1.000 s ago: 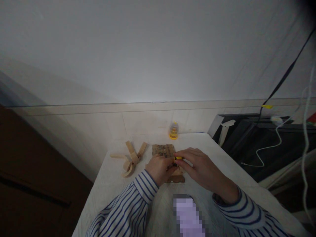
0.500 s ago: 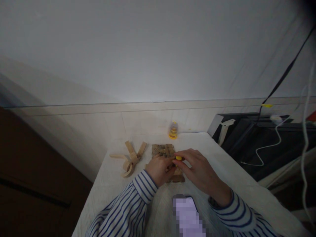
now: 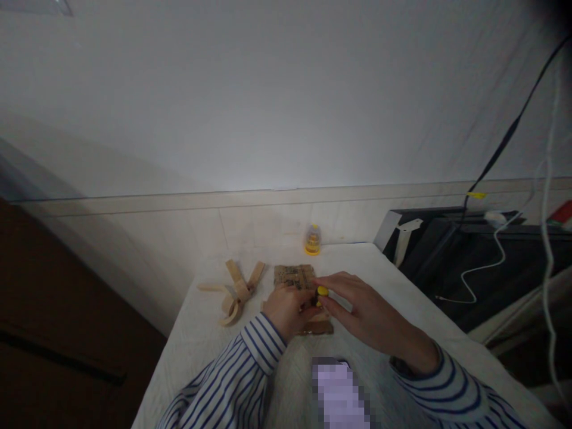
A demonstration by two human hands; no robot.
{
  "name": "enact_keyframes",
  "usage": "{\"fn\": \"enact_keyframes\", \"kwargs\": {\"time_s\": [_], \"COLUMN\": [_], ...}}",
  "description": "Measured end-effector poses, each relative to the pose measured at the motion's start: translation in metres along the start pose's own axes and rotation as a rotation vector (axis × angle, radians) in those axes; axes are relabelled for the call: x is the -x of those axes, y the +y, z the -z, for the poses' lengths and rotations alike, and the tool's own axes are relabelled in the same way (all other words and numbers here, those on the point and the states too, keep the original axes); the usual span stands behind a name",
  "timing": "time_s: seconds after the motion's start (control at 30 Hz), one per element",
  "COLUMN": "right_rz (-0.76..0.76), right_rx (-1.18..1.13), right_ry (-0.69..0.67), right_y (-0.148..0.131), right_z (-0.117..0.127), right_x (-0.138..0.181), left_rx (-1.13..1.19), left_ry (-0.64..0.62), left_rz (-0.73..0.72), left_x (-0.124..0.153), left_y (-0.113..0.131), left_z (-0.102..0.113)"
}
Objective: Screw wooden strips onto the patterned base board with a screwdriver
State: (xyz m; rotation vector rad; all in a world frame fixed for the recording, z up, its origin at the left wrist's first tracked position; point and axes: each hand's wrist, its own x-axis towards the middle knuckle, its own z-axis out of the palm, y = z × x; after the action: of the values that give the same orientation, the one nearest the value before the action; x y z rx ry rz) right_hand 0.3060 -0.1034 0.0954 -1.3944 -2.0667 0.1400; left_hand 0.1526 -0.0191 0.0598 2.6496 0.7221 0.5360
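Note:
Over a brown cardboard piece [image 3: 292,274] with dark printing, my two hands meet. My right hand [image 3: 357,304] is closed in a pinch, thumb and forefinger around the yellow end of what looks like a small yellow-and-black screwdriver [image 3: 322,291]. My left hand [image 3: 286,307] is closed at the screwdriver's dark side, fingers bent; what lies inside its grip is mostly hidden. A clear, cone-shaped case with a yellow base [image 3: 313,243], like a screwdriver bit case, stands upright behind the cardboard. Left of my hands lies a pale tan strip, looped and knotted [image 3: 241,289].
A phone [image 3: 342,393] with a blurred screen lies nearest me on the white-covered table [image 3: 187,363]. A wall [image 3: 259,226] closes off the back. To the right are dark panels [image 3: 447,250] with a white cable [image 3: 473,271], and a dark brown surface [image 3: 67,310] stands left.
My right hand and forearm have shifted slightly right and down, and its fingers sit a little differently around the yellow end. The view has tilted slightly; the other things stay in place.

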Motion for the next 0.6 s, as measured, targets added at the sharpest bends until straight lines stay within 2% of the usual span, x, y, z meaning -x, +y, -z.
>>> {"fn": "enact_keyframes", "kwargs": {"time_s": [0.6], "right_rz": [-0.033], "right_rx": [0.136], "right_ry": [0.17], "right_y": [0.005], "right_z": [-0.015], "right_x": [0.004], "left_rx": [-0.011], "left_ry": [-0.058], "left_rz": [-0.036], "left_x": [0.002], "left_y": [-0.002], "left_z": [-0.003]}}
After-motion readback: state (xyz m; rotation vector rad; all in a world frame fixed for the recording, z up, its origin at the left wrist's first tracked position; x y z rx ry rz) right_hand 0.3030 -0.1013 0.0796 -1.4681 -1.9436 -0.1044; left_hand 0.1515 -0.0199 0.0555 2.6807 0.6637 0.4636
